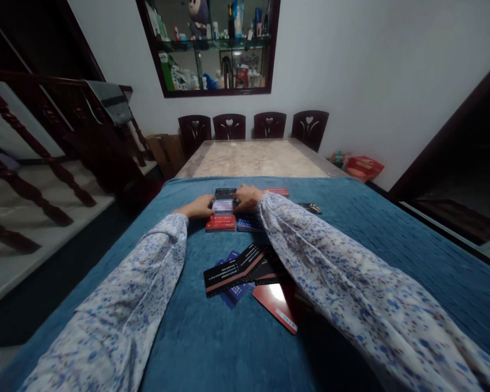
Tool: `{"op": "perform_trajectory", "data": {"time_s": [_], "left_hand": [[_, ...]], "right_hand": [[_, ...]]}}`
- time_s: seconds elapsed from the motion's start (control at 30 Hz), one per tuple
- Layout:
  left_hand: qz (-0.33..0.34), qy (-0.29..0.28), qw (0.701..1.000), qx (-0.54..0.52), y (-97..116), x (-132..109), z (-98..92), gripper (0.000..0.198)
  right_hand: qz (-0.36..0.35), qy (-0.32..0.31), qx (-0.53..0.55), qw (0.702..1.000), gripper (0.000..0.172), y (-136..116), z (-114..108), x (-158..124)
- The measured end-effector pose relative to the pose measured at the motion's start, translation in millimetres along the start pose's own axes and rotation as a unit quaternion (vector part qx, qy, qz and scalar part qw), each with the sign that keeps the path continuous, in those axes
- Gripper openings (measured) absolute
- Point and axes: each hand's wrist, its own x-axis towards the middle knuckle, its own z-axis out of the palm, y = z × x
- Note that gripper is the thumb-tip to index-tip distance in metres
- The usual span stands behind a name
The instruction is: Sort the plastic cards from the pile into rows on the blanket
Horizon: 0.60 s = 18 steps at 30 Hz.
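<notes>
A stack of pale lilac cards (222, 205) lies on the blue cloth between my two hands. At its left edge rest the bent fingers of my left hand (199, 207). My right hand (247, 197) curls down against its right edge, thumb and fingers drawn close. Around it are a black card stack (225, 193) behind, a red card stack (221, 222) in front, and a dark blue card stack (250, 224), partly hidden by my right sleeve. Beyond my right wrist a further red card stack (278, 191) shows in part.
Nearer me is a loose spread of black cards (228, 275), blue cards (237, 294) and a red card (274, 305). A black patterned card (311, 208) lies right of my forearm. The blue cloth (179, 337) covers the near part of the marble-topped table (253, 158); chairs (269, 126) stand behind.
</notes>
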Motion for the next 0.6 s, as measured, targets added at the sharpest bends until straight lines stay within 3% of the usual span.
{"op": "perform_trajectory", "data": {"time_s": [0.1,0.27,0.6], "left_hand": [[-0.006,0.003,1.0,-0.021,1,-3,-0.4,0.042],[-0.005,0.016,0.999,-0.033,3,-11,0.0,0.039],[0.02,0.109,0.994,-0.001,11,-26,4.9,0.022]], "right_hand": [[-0.002,0.001,-0.012,1.0,0.041,0,-3,-3],[0.001,0.009,-0.019,1.0,0.036,2,-7,-10],[0.015,0.062,-0.013,0.998,0.031,7,-9,-32]]}}
